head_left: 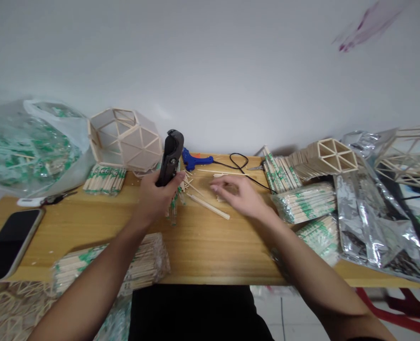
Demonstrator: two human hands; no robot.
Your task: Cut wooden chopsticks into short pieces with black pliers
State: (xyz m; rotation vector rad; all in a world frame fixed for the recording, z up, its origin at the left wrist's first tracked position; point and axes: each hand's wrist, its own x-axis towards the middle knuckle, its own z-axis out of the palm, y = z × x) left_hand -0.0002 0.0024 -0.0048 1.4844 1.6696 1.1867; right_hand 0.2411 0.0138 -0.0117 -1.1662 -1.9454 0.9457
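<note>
Black hand tool (171, 158) is upright in our left hand (156, 194), fingers wrapped around it, above the middle-left of the wooden table (217, 255). Our right hand (243, 194) is over the table to its right, fingers bent, thumb and index near some pale sticks; we can't tell whether it grips one.

Between our hands, a pale wooden strip (209, 207) lies slantwise on the wood, with loose short sticks (188, 182) just beyond it. Behind these we see a blue glue gun (197, 161), black cord (241, 166) trailing right.

Farther left: a wooden lattice frame (124, 139), a small pack of sticks (105, 180) just in front of it, a big clear bag (28, 147) with green-and-white contents, and a phone (11, 244) at the near left. Our left forearm crosses over a larger stick pack (148, 260) at the front edge.

Farther right: a wrapped stick bundle (305, 202), a row of hexagonal frames (334, 156) behind it, then a silver bag (377, 232).
</note>
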